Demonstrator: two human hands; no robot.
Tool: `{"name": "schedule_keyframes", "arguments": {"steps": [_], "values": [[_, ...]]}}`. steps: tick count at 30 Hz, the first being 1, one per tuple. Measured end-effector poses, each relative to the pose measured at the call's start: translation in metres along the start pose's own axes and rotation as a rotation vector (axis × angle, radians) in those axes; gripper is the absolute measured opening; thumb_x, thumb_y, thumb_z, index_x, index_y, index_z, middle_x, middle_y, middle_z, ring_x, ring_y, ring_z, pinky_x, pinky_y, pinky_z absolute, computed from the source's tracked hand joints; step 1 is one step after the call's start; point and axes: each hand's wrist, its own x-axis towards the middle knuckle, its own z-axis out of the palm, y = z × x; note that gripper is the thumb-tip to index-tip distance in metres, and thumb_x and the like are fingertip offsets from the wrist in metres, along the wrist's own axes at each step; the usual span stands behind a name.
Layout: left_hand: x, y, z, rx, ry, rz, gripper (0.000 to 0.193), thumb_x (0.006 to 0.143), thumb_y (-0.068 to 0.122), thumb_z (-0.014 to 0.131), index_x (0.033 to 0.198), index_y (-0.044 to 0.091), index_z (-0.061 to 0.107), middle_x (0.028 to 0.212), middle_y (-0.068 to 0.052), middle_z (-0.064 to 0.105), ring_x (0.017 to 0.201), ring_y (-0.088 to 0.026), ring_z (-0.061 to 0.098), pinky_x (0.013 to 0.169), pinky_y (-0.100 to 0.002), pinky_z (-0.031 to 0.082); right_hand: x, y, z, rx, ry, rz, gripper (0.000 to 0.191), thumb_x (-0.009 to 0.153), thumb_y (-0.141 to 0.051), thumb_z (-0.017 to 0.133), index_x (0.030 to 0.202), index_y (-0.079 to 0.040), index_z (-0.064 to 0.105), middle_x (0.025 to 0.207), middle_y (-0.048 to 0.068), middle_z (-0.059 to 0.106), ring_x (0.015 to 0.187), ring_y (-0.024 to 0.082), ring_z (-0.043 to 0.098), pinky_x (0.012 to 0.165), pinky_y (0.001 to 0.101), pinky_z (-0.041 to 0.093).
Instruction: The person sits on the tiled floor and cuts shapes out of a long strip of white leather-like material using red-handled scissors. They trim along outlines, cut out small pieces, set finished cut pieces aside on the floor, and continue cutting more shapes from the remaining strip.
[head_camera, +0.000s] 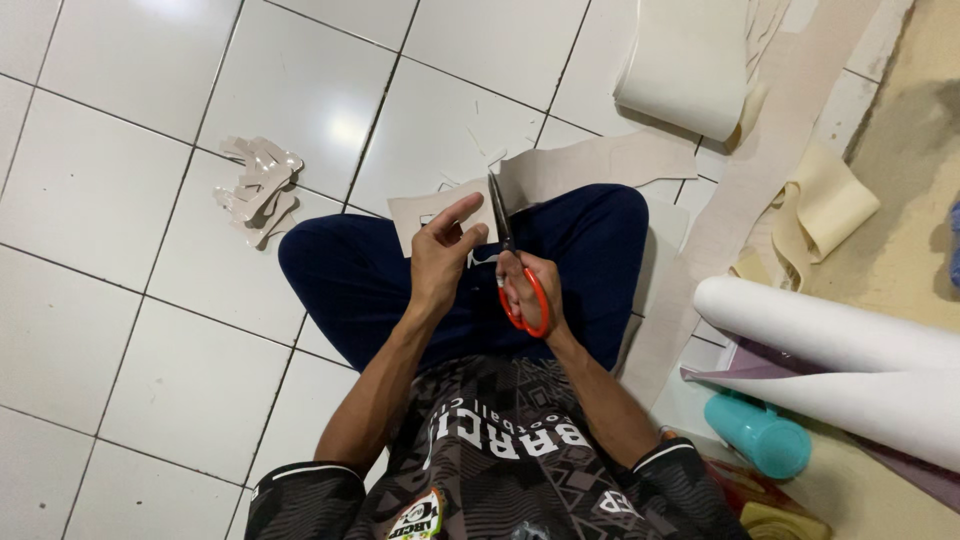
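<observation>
The sheet is being held across the knees, its long axis running sideways, just ahead of both hands. Its near edge is being pinched by the left hand; scissors are being gripped closed-fisted by the right hand, blades pointing away.

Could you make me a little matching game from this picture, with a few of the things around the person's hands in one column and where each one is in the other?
Things:
1. scissors
2. pile of cut pieces
3. teal cup
4. white roll

Places:
A. lying on its side on the floor, under the near end of a roll
B. on the white tiles, beyond the person's left knee
C. in the right hand, blades pointing away from the person
D. on the floor at the person's right, running off the picture's edge

Pairs: 1-C, 2-B, 3-A, 4-D
</observation>
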Motion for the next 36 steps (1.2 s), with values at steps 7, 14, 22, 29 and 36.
{"name": "schedule_keyframes", "arguments": {"steps": [7, 14, 22, 29, 36], "values": [[-0.011, -0.004, 0.007, -0.163, -0.195, 0.080, 0.043, 0.099, 0.014, 0.068, 0.140, 0.000, 0.062, 0.132, -0.009, 0.070, 0.106, -0.010, 0.070, 0.095, -0.025, 0.056, 0.017, -0.011, -0.014, -0.040, 0.026, -0.221, 0.027, 0.099, -0.027, 0.071, 0.105, -0.005, 0.058, 0.073, -0.001, 0.058, 0.054, 0.006, 0.058, 0.049, 0.0207, 0.048], [-0.034, 0.007, -0.005, 0.477, 0.044, 0.480, 0.048, 0.094, 0.023, 0.072, 0.137, 0.006, 0.059, 0.115, -0.017, 0.075, 0.099, -0.021, 0.074, 0.085, -0.033, 0.061, 0.025, -0.028, -0.042, -0.068, 0.070, -0.227, 0.023, 0.093, -0.012, 0.071, 0.111, -0.006, 0.058, 0.082, 0.000, 0.063, 0.059, 0.006, 0.061, 0.052, 0.0214, 0.050], [-0.013, -0.039, -0.019, -0.081, -0.190, -0.126, 0.039, 0.103, 0.027, 0.061, 0.124, -0.005, 0.064, 0.099, -0.019, 0.073, 0.076, -0.023, 0.075, 0.067, -0.032, 0.065, 0.022, -0.015, -0.028, -0.114, 0.170, -0.175, 0.027, 0.095, -0.016, 0.076, 0.111, 0.000, 0.062, 0.077, 0.002, 0.063, 0.052, 0.006, 0.051, 0.045, 0.0216, 0.039], [0.019, -0.033, -0.015, -0.263, 0.076, 0.182, 0.028, 0.099, 0.009, 0.066, 0.122, -0.005, 0.059, 0.109, -0.018, 0.067, 0.094, -0.021, 0.071, 0.079, -0.033, 0.068, -0.008, 0.019, -0.007, 0.039, -0.060, 0.022, 0.040, 0.100, -0.039, 0.057, 0.103, -0.001, 0.071, 0.060, 0.001, 0.062, 0.042, 0.003, 0.050, 0.040, 0.0186, 0.037], [0.004, -0.012, -0.012, -0.278, 0.084, 0.284, 0.027, 0.097, 0.006, 0.066, 0.120, -0.006, 0.058, 0.111, -0.019, 0.068, 0.098, -0.023, 0.074, 0.086, -0.032, 0.066, -0.002, 0.011, 0.007, -0.070, 0.004, -0.129, 0.031, 0.090, -0.025, 0.080, 0.098, -0.001, 0.064, 0.065, 0.000, 0.056, 0.047, 0.003, 0.046, 0.040, 0.0207, 0.034]]}}
